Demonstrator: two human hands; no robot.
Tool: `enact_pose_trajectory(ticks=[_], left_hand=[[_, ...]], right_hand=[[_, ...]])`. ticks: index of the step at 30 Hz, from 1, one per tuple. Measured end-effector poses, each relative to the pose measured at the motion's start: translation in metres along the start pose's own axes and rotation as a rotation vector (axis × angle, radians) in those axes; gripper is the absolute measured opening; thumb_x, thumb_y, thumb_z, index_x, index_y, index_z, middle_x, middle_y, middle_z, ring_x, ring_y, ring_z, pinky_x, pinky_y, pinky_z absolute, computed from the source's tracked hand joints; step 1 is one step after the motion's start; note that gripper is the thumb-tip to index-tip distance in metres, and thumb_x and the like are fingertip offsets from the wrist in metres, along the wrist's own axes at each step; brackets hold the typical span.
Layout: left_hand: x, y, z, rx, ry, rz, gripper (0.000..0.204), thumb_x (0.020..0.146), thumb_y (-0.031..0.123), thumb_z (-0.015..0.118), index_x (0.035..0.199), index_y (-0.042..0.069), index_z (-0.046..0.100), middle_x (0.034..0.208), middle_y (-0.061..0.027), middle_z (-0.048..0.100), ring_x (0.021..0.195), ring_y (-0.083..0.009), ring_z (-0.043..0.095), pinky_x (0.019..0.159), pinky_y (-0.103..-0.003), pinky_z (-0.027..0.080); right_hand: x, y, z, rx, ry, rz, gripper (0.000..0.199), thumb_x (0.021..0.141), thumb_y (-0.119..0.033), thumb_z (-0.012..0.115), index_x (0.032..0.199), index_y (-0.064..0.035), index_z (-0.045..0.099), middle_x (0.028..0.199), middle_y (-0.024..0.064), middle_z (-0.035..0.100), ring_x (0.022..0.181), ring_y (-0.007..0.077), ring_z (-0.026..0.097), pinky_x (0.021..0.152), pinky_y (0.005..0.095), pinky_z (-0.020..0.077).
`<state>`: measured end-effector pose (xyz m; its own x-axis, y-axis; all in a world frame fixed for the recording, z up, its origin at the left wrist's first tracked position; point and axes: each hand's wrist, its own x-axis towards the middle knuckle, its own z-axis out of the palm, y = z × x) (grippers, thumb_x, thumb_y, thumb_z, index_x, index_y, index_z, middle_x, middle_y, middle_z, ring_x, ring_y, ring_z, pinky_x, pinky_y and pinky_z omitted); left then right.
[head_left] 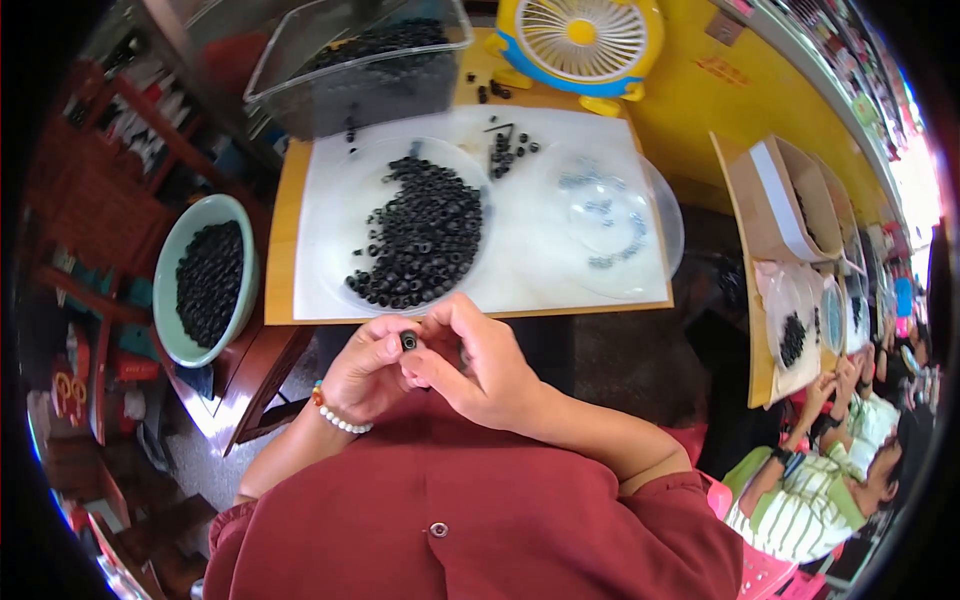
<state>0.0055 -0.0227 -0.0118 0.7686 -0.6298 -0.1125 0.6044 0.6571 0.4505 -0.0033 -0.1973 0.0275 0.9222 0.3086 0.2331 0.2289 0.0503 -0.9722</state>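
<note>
In front of my chest, close to the table's near edge, a small black ring-shaped part (409, 341) with a hollow centre is pinched in my left hand (362, 372). My right hand (482, 362) is closed right beside it, thumb and fingers bent inward; whatever lies between them is hidden. Just beyond my hands, many similar black parts (430, 225) are heaped in a round clear plate (368, 172). To its right, another clear plate (655, 215) holds small pale bluish pieces (632, 245). Loose black parts (505, 150) lie on the white sheet (530, 262) near a thin dark L-shaped tool (500, 128).
A clear bin (360, 95) of black parts stands at the back left, beside a yellow and blue fan (580, 45). Left of the table, a pale green basin (168, 290) holds more. At right, other people (805, 500) sit by another table (760, 350) with a cardboard box (785, 200).
</note>
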Motion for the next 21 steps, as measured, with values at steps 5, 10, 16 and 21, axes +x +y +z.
enact_pose_trajectory(ticks=[5, 10, 16, 21], left_hand=[[-0.013, 0.003, -0.011, -0.224, -0.107, 0.039, 0.020, 0.087, 0.014, 0.062, 0.105, 0.005, 0.060, 0.086, -0.0078, 0.054, 0.077, -0.0164, 0.055, 0.074, -0.035, 0.054], [-0.037, 0.005, -0.028, -0.283, -0.025, 0.111, 0.021, 0.086, 0.013, 0.063, 0.106, 0.006, 0.060, 0.088, -0.0075, 0.054, 0.077, -0.0163, 0.053, 0.075, -0.035, 0.054], [-0.041, 0.011, -0.032, -0.318, -0.016, 0.131, 0.021, 0.087, 0.013, 0.062, 0.106, 0.006, 0.059, 0.089, -0.0073, 0.055, 0.078, -0.0159, 0.053, 0.075, -0.035, 0.054], [-0.038, 0.019, -0.027, -0.295, -0.007, 0.145, 0.014, 0.089, 0.015, 0.060, 0.099, 0.006, 0.058, 0.090, -0.0069, 0.055, 0.078, -0.0150, 0.052, 0.074, -0.033, 0.054]], right_hand=[[0.016, 0.005, -0.029, -0.101, 0.001, 0.138, 0.008, 0.086, -0.007, 0.061, 0.089, 0.0010, 0.061, 0.078, 0.0042, 0.064, 0.072, 0.0074, 0.056, 0.065, 0.0219, 0.0456], [0.067, 0.024, -0.037, -0.505, -0.001, 0.006, 0.012, 0.079, -0.003, 0.063, 0.090, -0.0001, 0.065, 0.079, 0.0083, 0.064, 0.067, 0.0158, 0.059, 0.062, 0.0262, 0.0473], [0.118, 0.061, 0.018, -0.991, -0.138, -0.314, 0.008, 0.075, -0.014, 0.061, 0.074, -0.0081, 0.067, 0.072, 0.0056, 0.061, 0.080, 0.0228, 0.058, 0.076, 0.0389, 0.0400], [0.137, 0.084, 0.039, -1.309, -0.171, -0.309, 0.009, 0.073, -0.017, 0.062, 0.067, -0.0128, 0.066, 0.070, 0.0031, 0.060, 0.080, 0.0208, 0.055, 0.078, 0.0385, 0.0335]])
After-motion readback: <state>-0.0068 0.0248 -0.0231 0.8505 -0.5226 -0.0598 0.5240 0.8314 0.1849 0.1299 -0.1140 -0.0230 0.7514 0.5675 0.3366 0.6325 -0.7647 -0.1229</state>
